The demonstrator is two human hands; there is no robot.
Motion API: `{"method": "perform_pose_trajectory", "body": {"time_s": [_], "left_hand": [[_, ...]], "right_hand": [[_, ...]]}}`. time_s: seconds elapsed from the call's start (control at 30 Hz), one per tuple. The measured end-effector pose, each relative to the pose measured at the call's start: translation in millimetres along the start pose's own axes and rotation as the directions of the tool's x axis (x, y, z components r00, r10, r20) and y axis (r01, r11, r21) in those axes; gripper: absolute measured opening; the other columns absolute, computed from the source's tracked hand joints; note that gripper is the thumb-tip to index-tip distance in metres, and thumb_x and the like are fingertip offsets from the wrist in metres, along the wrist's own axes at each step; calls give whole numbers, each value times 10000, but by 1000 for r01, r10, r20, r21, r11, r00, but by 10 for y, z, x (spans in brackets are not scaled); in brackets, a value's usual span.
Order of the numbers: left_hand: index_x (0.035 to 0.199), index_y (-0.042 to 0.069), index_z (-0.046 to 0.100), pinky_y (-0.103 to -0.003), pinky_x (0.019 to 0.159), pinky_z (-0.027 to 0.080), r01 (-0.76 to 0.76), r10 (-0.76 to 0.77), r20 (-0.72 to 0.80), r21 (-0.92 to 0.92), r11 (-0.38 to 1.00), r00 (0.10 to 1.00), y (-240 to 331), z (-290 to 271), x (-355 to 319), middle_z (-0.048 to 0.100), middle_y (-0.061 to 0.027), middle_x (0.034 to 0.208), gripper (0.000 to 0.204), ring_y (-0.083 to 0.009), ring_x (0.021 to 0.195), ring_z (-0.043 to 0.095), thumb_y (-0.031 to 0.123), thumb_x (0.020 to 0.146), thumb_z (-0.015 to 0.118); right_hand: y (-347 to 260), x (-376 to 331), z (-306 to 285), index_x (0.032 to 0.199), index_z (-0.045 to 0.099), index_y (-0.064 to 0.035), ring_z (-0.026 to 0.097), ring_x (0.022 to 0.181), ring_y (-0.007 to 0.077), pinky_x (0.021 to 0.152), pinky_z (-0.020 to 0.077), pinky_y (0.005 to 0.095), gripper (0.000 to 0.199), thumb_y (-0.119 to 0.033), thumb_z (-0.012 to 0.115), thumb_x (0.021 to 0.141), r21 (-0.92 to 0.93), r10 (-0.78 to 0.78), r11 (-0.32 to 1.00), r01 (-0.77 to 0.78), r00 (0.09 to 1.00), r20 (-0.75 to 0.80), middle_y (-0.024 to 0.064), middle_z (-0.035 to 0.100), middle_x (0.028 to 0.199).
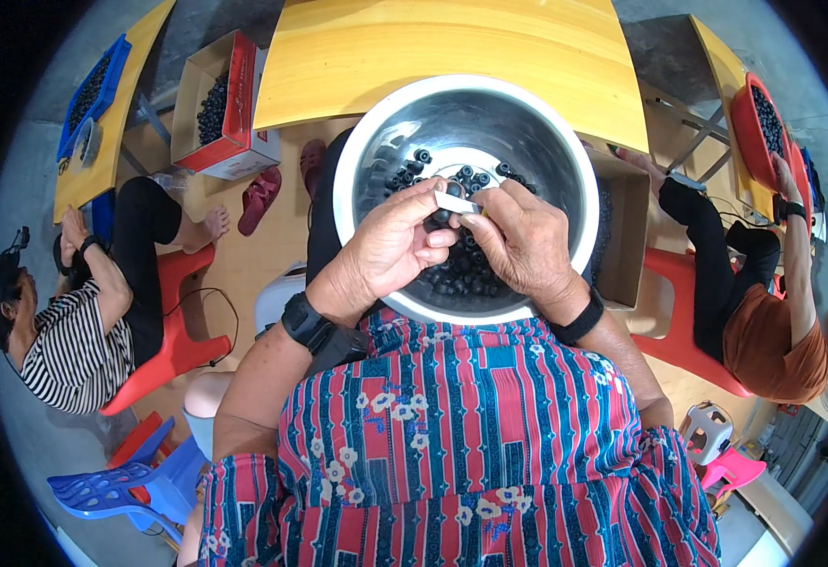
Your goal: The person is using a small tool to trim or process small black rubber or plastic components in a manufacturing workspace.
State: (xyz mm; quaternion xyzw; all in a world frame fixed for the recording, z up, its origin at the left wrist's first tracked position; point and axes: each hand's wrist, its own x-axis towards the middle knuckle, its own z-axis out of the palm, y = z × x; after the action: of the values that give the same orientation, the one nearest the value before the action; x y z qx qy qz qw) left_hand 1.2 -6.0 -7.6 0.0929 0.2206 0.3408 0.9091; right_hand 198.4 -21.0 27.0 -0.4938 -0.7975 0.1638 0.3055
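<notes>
Left hand (390, 244): over the bowl, with our thumb and fingers pinching one small black piece.
Right hand (529, 234): also over the bowl, just to the right, gripping the right end of a little white strip (454, 203). We cannot tell what the strip is.
Black piece (440, 216): between our two hands, above the bowl. The strip is right by it, but we cannot tell if they touch.
Bowl (343, 189): big, round and shiny, in front of our shirt (461, 416), with lots of black bits (461, 276) inside.
Counter (452, 42): yellow, on the far side.
Left side: we see a red box (240, 90) of black bits, a red shoe (260, 200) and a person in stripes (78, 345).
Right side: we see a brown box (628, 246) near the bowl, and a person in orange (773, 331) with a hand at a red tub (743, 132).
</notes>
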Motion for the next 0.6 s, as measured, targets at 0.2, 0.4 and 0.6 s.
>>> {"method": "perform_pose_trajectory", "body": {"time_s": [0.2, 0.4, 0.6], "left_hand": [[1191, 88, 546, -163, 540, 352, 9, -9, 3, -3, 1000, 1000, 2, 45, -11, 533, -31, 907, 218, -65, 675, 429, 228, 1031, 499], [1196, 91, 540, -163, 542, 341, 12, -12, 13, 0, 1000, 1000, 2, 26, -5, 530, -30, 915, 223, -69, 684, 427, 234, 1032, 495], [1212, 108, 535, -167, 527, 340, 15, -15, 20, -12, 1000, 1000, -9, -1, 0, 530, -36, 930, 226, -92, 703, 459, 243, 1035, 495]], "right_hand": [[11, 4, 5, 911, 636, -100, 631, 663, 318, 560, 497, 402, 211, -302, 687, 877, 10, 5, 1000, -4, 1000, -20, 100, 591, 772], [11, 9, -24, 932, 645, -60, 630, 668, 296, 585, 486, 371, 164, -217, 682, 898, 25, 14, 1000, -14, 1000, 25, 111, 590, 770], [29, 10, -4, 913, 642, -103, 640, 675, 317, 567, 502, 399, 200, -301, 659, 903, 28, 4, 1000, -5, 1000, 18, 99, 596, 771]]}}
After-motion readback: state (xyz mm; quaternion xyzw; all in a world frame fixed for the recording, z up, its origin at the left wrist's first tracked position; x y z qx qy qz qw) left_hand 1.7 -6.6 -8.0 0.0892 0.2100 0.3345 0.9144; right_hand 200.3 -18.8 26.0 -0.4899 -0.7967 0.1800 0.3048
